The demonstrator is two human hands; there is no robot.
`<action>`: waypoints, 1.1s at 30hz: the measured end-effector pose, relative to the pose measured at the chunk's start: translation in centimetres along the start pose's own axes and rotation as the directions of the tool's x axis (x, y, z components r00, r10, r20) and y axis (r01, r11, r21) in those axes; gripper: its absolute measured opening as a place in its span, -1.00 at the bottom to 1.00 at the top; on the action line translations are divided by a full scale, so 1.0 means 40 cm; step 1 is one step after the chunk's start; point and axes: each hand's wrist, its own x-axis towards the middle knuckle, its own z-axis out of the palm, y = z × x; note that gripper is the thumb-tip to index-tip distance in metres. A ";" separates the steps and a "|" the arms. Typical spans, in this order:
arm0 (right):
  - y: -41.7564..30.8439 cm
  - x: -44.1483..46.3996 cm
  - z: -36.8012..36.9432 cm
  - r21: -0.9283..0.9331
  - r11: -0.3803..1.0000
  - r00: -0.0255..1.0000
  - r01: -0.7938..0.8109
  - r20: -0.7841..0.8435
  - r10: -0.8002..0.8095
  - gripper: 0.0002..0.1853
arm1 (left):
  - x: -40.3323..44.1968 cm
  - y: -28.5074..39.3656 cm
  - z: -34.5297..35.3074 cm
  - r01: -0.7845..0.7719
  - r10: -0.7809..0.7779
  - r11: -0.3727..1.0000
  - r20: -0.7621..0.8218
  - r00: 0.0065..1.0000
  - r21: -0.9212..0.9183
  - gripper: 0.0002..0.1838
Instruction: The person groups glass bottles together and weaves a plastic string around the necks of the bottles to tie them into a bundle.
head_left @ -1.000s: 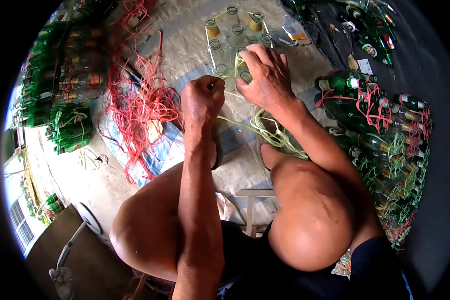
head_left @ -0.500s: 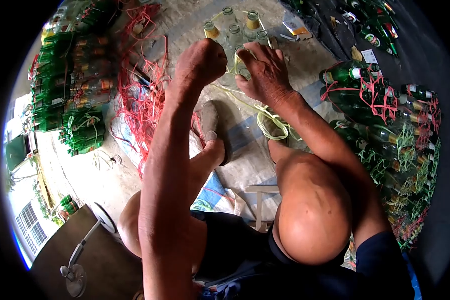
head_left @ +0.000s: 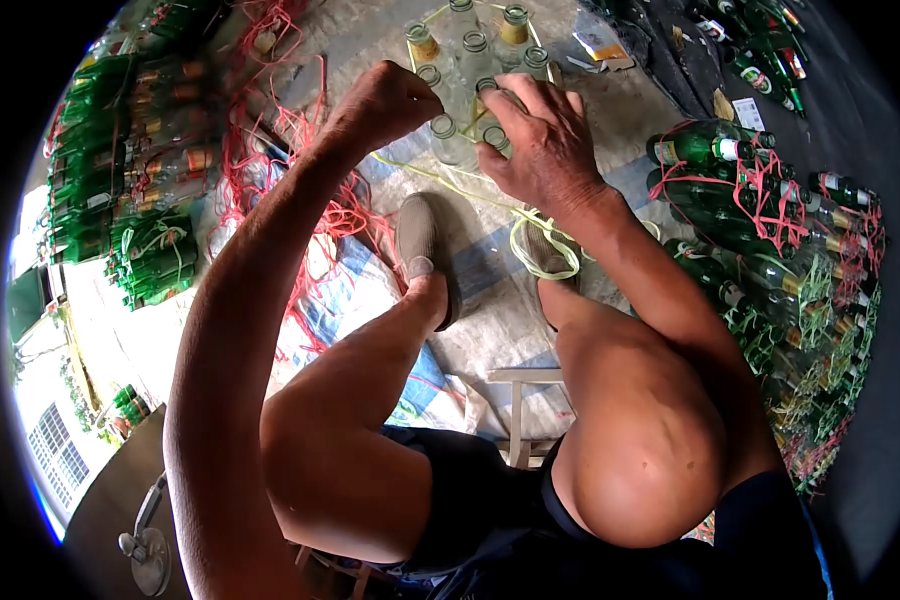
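Observation:
Several clear glass bottles (head_left: pixel 473 45) stand upright in a tight cluster on the floor, with pale yellow-green plastic twine (head_left: pixel 440 182) running around them. My left hand (head_left: pixel 388 105) is closed in a fist at the cluster's left side, and a length of the twine comes out below it. My right hand (head_left: pixel 542 135) curls over the near right bottles, its index finger against a bottle neck and its thumb beside a nearer bottle. Its outer fingers are partly hidden. From the cluster the twine runs back to a loose coil (head_left: pixel 545 250) lying over my right shoe.
Tangled red twine (head_left: pixel 355 215) lies on the left over a blue-and-white sheet. Green bottle bundles (head_left: pixel 95 160) are stacked at the far left, with more tied bundles (head_left: pixel 740 190) on the right. A pedestal fan (head_left: pixel 145 555) stands at the lower left.
My left hand has shifted left and slightly down, with its forearm swinging outward. My right hand has moved slightly right. More of the near bottles now show between the hands.

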 end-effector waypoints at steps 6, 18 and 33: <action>0.005 0.006 0.003 0.021 1.000 1.000 -0.007 0.011 0.007 -0.46 | -0.044 -0.004 0.061 0.068 -0.123 0.972 -0.246 0.961 -0.223 -0.82; 0.022 -0.036 -0.056 0.144 0.989 1.000 -0.028 0.006 0.028 -0.28 | -0.092 -0.027 0.138 0.167 -0.399 0.627 -0.129 0.908 -0.761 -0.75; 0.128 -0.052 0.001 0.146 0.981 0.990 -0.127 -0.048 0.135 -0.64 | -0.097 -0.023 0.149 0.234 -0.476 0.443 -0.005 0.879 -0.866 -0.83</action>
